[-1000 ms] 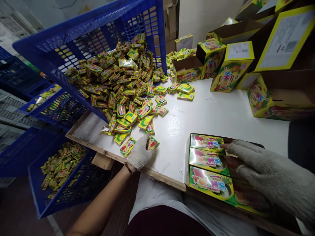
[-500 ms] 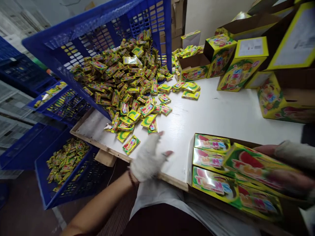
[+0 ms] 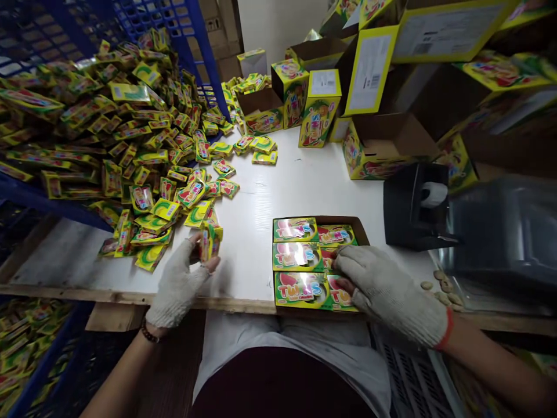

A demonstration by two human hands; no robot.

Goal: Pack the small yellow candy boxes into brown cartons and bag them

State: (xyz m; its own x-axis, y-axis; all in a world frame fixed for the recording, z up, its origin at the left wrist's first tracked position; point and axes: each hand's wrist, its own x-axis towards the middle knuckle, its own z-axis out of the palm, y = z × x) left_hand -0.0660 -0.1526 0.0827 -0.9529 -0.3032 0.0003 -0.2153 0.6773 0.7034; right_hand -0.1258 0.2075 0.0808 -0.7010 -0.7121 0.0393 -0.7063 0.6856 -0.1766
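Observation:
My left hand [image 3: 183, 277], in a white fingerless glove, grips a small yellow Twins candy box [image 3: 209, 242] between thumb and fingers at the edge of a loose pile of the same boxes [image 3: 150, 229]. My right hand [image 3: 374, 278], also gloved, reaches over an open carton [image 3: 362, 231] at the front of the table. Its fingers are closed on a Twins box [image 3: 327, 259] in the carton's right column, which they partly cover. Other larger Twins boxes [image 3: 300, 290] lie face up beside it in two columns.
A tilted blue crate [image 3: 204, 52] spills candy boxes onto the white table [image 3: 256, 203]. Empty display boxes [image 3: 383, 154] stand along the back. A black tape dispenser [image 3: 409, 209] and a clear plastic bin [image 3: 505, 232] are at right, with small beige pieces [image 3: 446, 287] nearby.
The view has swung right. My left hand has reached to the pile and taken hold of a small box. The box in my right hand has come down into the carton.

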